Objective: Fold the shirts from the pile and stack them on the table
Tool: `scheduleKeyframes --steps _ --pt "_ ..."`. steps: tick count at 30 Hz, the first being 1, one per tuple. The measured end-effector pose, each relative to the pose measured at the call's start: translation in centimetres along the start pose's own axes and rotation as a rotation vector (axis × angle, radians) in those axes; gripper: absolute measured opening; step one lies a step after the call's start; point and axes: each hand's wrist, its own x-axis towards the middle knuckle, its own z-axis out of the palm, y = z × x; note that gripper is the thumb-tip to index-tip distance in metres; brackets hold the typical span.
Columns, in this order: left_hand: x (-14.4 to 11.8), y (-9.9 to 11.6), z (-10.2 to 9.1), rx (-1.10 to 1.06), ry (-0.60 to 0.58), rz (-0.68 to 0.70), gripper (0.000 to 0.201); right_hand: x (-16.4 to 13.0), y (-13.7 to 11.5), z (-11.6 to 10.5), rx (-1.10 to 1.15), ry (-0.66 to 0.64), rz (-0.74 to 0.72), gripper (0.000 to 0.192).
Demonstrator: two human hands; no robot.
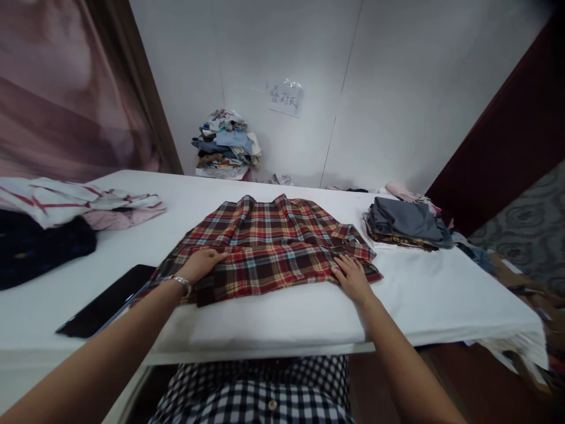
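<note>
A plaid shirt (265,235) in red, brown, cream and light blue lies spread on the white-covered table, with its near part folded over as a band along the front. My left hand (203,264), with a bracelet at the wrist, is closed on the left end of that band, fingers pointing right. My right hand (352,278) lies flat on the right end of the band, its fingers apart and pressing the cloth. What lies beneath the fold is hidden.
A dark tablet-like slab (108,300) lies left of the shirt, partly under its edge. Striped white cloth (66,197) and dark cloth (39,244) lie further left. Folded clothes (401,221) are stacked at right; a taller clothes pile (227,144) stands by the wall.
</note>
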Motion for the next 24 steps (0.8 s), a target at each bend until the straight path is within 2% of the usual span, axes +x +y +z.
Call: scheduleKeyframes --steps 4,6,8,10,13,16,19,21,24 --pt "-0.5 0.4 -0.2 0.271 0.035 0.002 0.04 0.1 0.2 0.0 0.019 0.039 0.008 0.039" --pt "-0.5 0.9 -0.2 0.404 0.068 0.066 0.034 0.2 0.2 0.1 0.015 0.045 0.011 0.04" --pt "-0.3 2.0 0.4 0.437 0.099 0.207 0.033 0.3 0.2 0.2 0.004 0.086 0.012 0.042" --pt "0.1 3.6 1.6 0.365 0.098 0.401 0.037 0.3 0.1 0.2 -0.016 0.11 0.018 0.041" --pt "0.8 5.6 4.7 0.279 0.043 0.61 0.047 0.3 -0.3 0.0 -0.057 0.01 0.038 0.041" --pt "1.4 5.9 8.0 0.337 -0.064 0.573 0.056 0.2 -0.7 -0.3 -0.082 -0.062 0.069 0.042" --pt "1.8 5.0 10.2 0.36 -0.124 0.504 0.062 0.0 -0.8 -0.5 -0.102 -0.047 0.114 0.042" --pt "1.8 4.4 10.6 0.324 -0.121 0.512 0.062 -0.1 -0.6 -0.5 -0.127 -0.021 0.149 0.041" --pt "1.8 4.0 10.0 0.276 -0.106 0.51 0.057 -0.3 0.2 0.1 -0.158 0.006 0.182 0.042"
